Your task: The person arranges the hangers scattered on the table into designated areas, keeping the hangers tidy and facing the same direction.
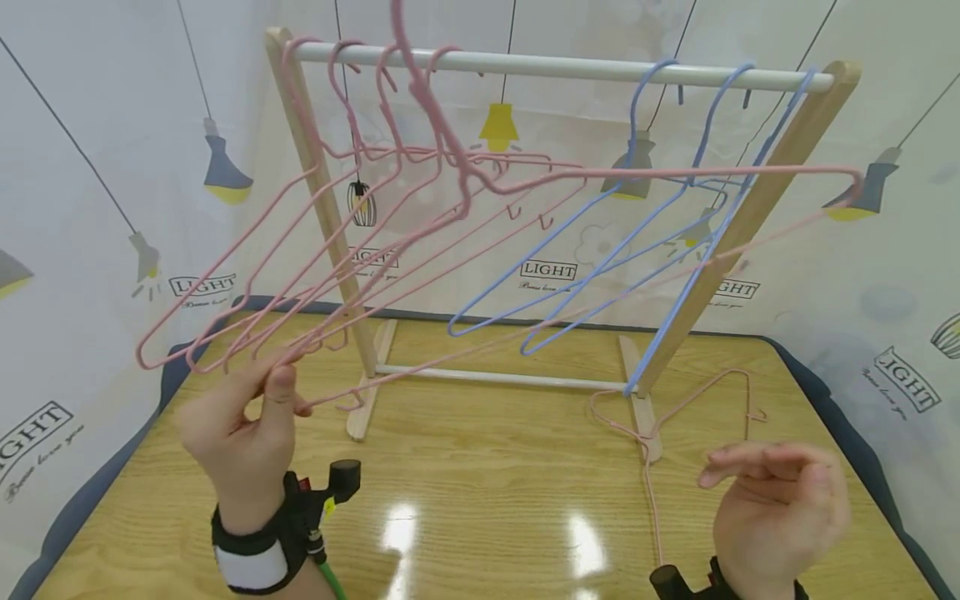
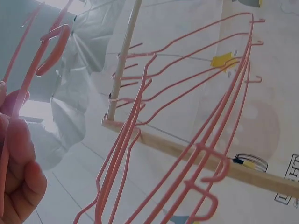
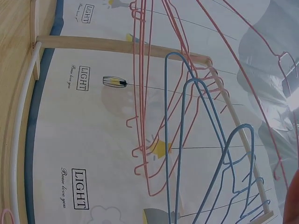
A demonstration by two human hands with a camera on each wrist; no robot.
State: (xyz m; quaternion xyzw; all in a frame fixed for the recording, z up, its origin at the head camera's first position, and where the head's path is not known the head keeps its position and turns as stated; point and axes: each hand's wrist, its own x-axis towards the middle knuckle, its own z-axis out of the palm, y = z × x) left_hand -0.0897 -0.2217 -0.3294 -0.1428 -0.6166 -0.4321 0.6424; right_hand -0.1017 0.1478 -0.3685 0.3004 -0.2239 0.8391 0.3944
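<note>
My left hand pinches a pink wire clothes hanger by its left corner, between thumb and fingers. This hanger is held up in front of the rack, hook upward, its other end reaching to the right. My right hand is above the table at the right, fingers loosely bent, holding nothing. Under and behind it lies another pink hanger, flat on the table. Several pink hangers hang at the rail's left end, three blue hangers at its right. Only a sliver of the right hand shows in the right wrist view.
A rack with a white rail and wooden side posts stands on the wood-grain table. A white lower bar joins its feet. Behind hangs a white cloth printed with lamps.
</note>
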